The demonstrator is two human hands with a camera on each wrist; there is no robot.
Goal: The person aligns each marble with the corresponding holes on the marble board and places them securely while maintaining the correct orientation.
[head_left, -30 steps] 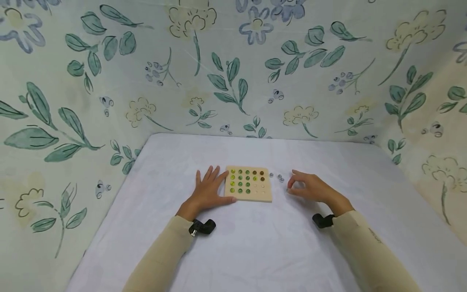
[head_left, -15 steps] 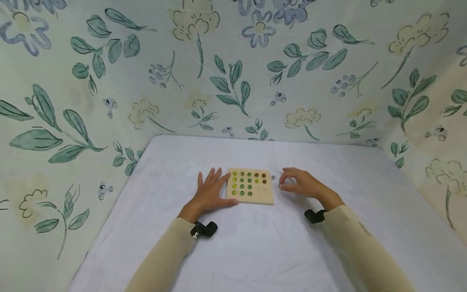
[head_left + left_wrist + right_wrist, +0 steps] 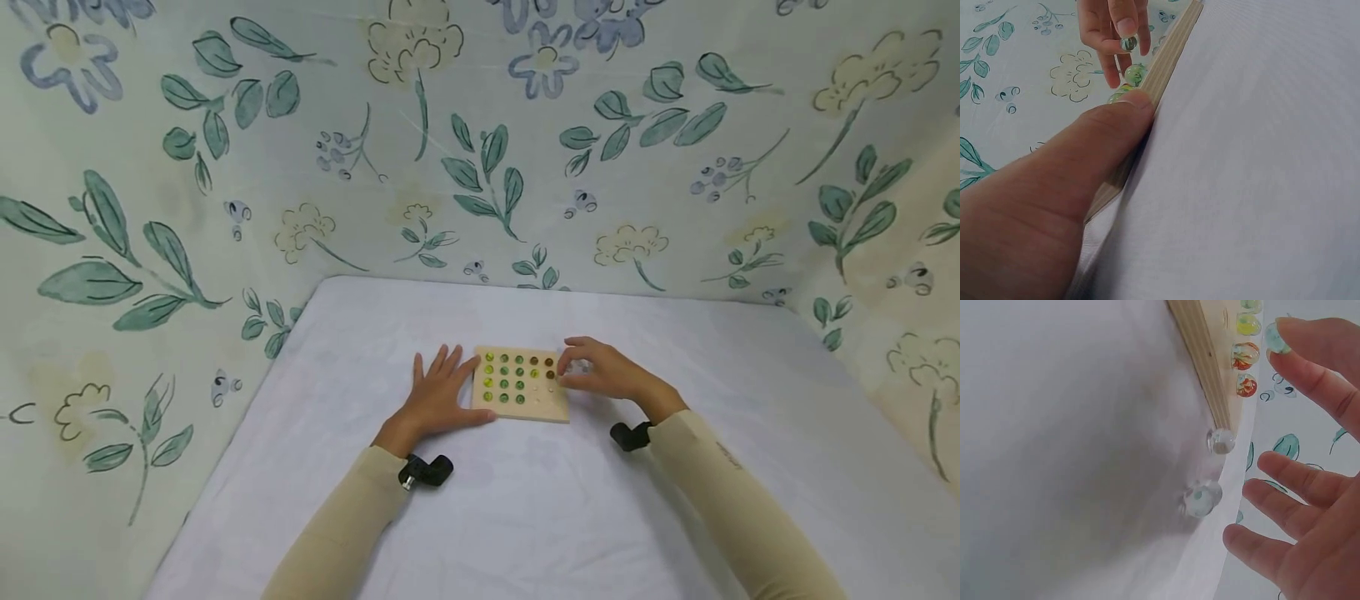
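Note:
A pale wooden board lies on the white cloth, its hollows filled with rows of yellow, green and brownish marbles. Several hollows at its near right corner hold no marble. My left hand is spread flat at the board's left end, thumb on the near edge and index finger at the far left corner. Over the board's right side, my right hand pinches a clear, faintly greenish marble between thumb and index finger. Its other fingers are spread out.
Clear loose marbles lie on the cloth just right of the board, partly hidden by my right hand in the head view. A floral fabric wall stands behind the table and on both sides. Each wrist wears a black camera.
My right hand has moved left with the pinched marble, from right of the loose marbles to the board's right edge. My left hand stays on the board; the head view has shifted slightly.

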